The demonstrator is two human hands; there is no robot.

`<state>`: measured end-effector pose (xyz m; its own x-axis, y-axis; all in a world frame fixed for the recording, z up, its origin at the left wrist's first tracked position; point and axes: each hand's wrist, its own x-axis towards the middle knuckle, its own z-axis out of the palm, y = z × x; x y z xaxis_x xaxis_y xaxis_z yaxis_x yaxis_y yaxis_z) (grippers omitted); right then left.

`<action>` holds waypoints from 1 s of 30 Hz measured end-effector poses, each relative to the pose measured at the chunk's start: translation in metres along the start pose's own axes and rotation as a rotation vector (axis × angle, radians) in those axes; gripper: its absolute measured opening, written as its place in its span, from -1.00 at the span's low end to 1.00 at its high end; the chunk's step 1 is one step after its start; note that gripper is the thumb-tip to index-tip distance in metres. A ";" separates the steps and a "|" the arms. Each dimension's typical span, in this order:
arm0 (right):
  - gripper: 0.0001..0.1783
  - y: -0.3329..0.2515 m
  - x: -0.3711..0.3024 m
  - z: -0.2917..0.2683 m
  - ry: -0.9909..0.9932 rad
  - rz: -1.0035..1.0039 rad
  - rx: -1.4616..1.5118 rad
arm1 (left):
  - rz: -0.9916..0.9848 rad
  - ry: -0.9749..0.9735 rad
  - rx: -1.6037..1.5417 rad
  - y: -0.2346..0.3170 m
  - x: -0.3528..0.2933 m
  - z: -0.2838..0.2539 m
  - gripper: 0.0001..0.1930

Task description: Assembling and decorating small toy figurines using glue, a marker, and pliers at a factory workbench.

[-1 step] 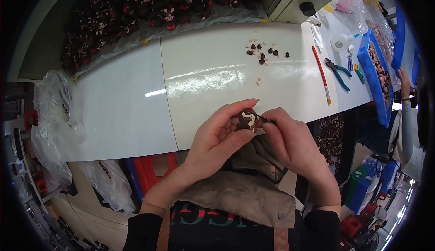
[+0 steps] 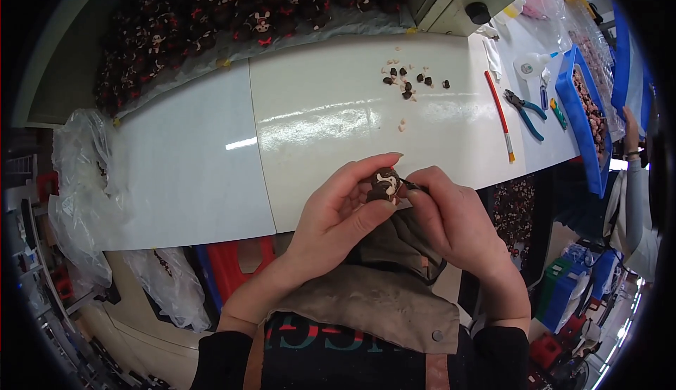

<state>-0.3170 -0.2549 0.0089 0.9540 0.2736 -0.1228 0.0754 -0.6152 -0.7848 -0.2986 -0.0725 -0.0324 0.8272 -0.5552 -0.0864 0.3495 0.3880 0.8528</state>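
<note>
A small dark brown figurine (image 2: 384,184) with a cream face sits in my left hand (image 2: 334,214), above the table's front edge. Thumb and fingers are closed around its sides. My right hand (image 2: 454,217) pinches a thin dark tool (image 2: 412,185), whose tip meets the figurine's right side. Most of that tool is hidden in the fingers, so its exact kind does not show. On the table beyond lie several small dark brown pieces (image 2: 407,95) and tiny cream bits (image 2: 402,127).
Many dark figurines (image 2: 260,27) cover a lined surface at the back left. To the right lie a red paintbrush (image 2: 501,112), blue-handled pliers (image 2: 524,114) and a blue tray (image 2: 593,154) of small pieces. A co-worker's hand (image 2: 631,129) grips another blue container (image 2: 623,63). Plastic bags (image 2: 84,179) hang left.
At the far right, the co-worker's hand and the blue container have shifted slightly. My hands, the figurine and the tool stay in place.
</note>
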 end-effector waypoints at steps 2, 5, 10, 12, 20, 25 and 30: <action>-0.85 -0.003 0.001 -0.002 -0.039 0.022 -0.021 | 0.004 -0.002 0.014 -0.002 -0.001 -0.002 -0.55; -0.86 -0.005 0.003 -0.002 -0.016 -0.003 -0.015 | 0.016 -0.015 0.022 -0.002 -0.002 -0.005 -0.56; -0.87 -0.007 0.003 0.001 -0.024 0.009 -0.042 | 0.029 -0.017 0.019 0.001 -0.004 -0.007 -0.57; -0.87 -0.009 0.004 0.002 -0.033 0.018 -0.042 | 0.026 -0.014 0.024 0.003 -0.005 -0.009 -0.58; -0.88 -0.013 0.011 0.005 -0.043 0.040 -0.038 | 0.009 -0.019 0.036 0.010 -0.005 -0.014 -0.59; -0.88 -0.014 0.015 0.001 -0.040 0.011 -0.049 | 0.009 -0.022 0.028 0.013 -0.002 -0.014 -0.59; -0.88 -0.014 0.015 0.001 -0.036 -0.002 -0.056 | 0.010 -0.020 0.031 0.013 -0.001 -0.014 -0.59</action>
<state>-0.3040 -0.2420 0.0172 0.9428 0.3008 -0.1439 0.0945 -0.6549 -0.7497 -0.2892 -0.0567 -0.0287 0.8215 -0.5662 -0.0672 0.3267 0.3710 0.8693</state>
